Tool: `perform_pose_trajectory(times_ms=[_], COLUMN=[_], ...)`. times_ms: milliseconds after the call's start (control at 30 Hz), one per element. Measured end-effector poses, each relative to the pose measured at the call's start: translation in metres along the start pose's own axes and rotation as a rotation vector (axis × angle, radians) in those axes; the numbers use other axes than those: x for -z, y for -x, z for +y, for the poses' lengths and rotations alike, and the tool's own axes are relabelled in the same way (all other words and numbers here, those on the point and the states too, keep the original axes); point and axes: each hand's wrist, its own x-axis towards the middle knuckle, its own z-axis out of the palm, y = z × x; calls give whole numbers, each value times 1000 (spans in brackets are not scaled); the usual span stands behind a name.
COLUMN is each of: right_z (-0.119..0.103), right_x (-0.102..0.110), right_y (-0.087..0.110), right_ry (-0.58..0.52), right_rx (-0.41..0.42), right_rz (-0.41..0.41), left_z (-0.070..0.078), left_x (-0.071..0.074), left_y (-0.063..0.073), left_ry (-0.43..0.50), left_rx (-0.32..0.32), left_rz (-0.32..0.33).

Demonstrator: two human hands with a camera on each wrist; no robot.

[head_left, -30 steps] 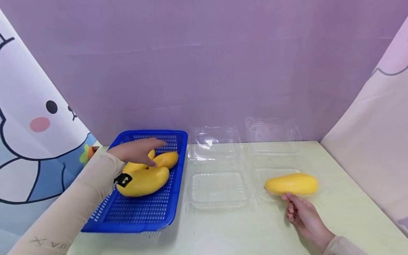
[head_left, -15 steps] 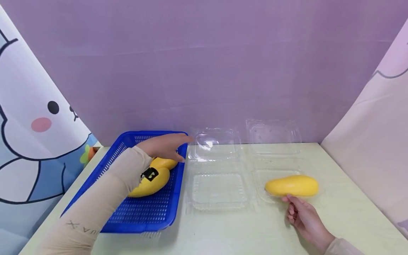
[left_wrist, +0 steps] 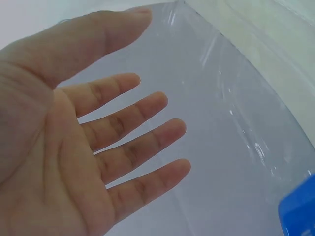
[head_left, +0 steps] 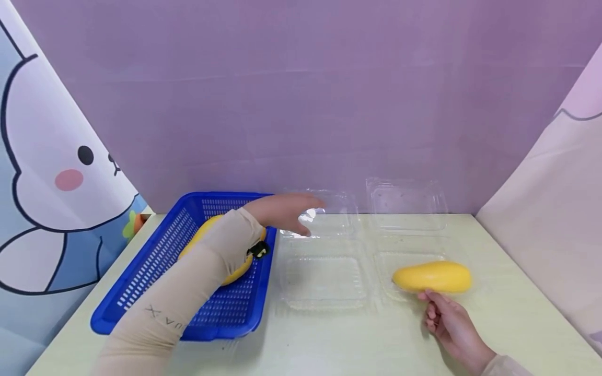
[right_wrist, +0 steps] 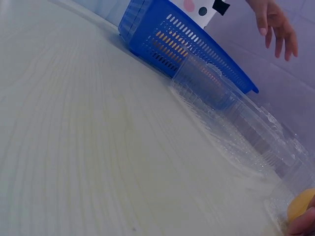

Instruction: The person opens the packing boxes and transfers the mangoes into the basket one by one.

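My left hand (head_left: 287, 211) is spread and holds nothing, raised over the right edge of the blue basket (head_left: 226, 334) and overlapping the left container's lid in the head view. Its palm and separated fingers show in the left wrist view. Yellow mangoes (head_left: 199, 235) lie in the basket, partly hidden by the left sleeve. A single mango (head_left: 435, 277) rests in the right clear plastic container (head_left: 383, 258). At that container's front rim, my right hand (head_left: 449, 326) pinches with thumb and forefinger, the other fingers curled; only fingertips show in the right wrist view.
A second clear container (head_left: 324, 284) stands open between basket and right container. Both lids, including the right lid (head_left: 406, 203), lean back toward the purple backdrop (head_left: 301, 104). Printed cloth (head_left: 70, 209) borders the left side of the pale table (head_left: 376, 344).
My left hand has moved right, empty, from above the mangoes to past the basket's right edge. The right hand stays at the container rim, and the mango there has not moved.
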Motion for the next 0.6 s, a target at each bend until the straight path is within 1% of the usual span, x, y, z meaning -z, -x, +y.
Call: perform_pose_trajectory(times_ms=[133,367,600], right_z=[0,-1,-1], right_x=[1,-1,-3], right_y=[-1,0,-1], right_ry=[-2,14,15], right_rx=[2,1,-1], right_rz=[-11,23,32], left_z=[9,31,53], left_x=[2,4,5], left_y=[-9,-26,-45], left_ry=[-34,-56,-70], left_rx=[-28,-59,-98], left_rz=[0,5,-21])
